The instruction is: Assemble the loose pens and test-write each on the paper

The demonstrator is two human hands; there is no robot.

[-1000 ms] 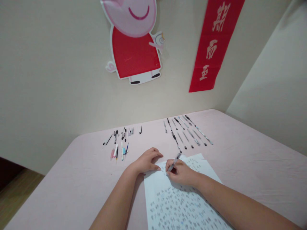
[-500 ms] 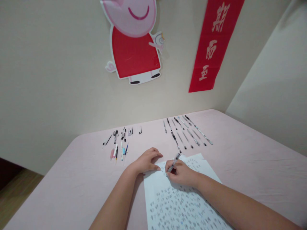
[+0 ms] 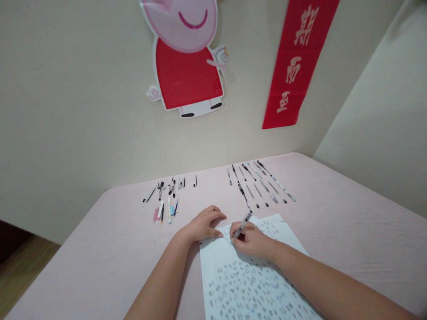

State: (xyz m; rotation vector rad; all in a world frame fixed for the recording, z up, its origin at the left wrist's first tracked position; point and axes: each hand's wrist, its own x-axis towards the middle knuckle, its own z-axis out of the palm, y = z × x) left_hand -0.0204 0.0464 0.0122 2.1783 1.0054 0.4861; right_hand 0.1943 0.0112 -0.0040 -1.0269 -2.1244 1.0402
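Note:
My right hand (image 3: pixel 251 239) grips a pen (image 3: pixel 243 224) with a clear barrel, tilted with its lower end at the paper. The tip is hidden by my fingers. Under the hand lies a white sheet of paper (image 3: pixel 213 262), covered in rows of small dark handwriting. My left hand (image 3: pixel 206 223) rests flat at the sheet's upper left edge, fingers spread, with the thumb on the paper and the other fingers on the pink table cover.
A pink-covered table (image 3: pixel 110 249) stands against the wall. Behind my right hand, several pens (image 3: pixel 245 195) lie in two rows. Disassembled pen parts and refills (image 3: pixel 170 211) lie at the back left. A cartoon pig cutout (image 3: pixel 190 75) and a red banner (image 3: pixel 290 71) hang on the wall.

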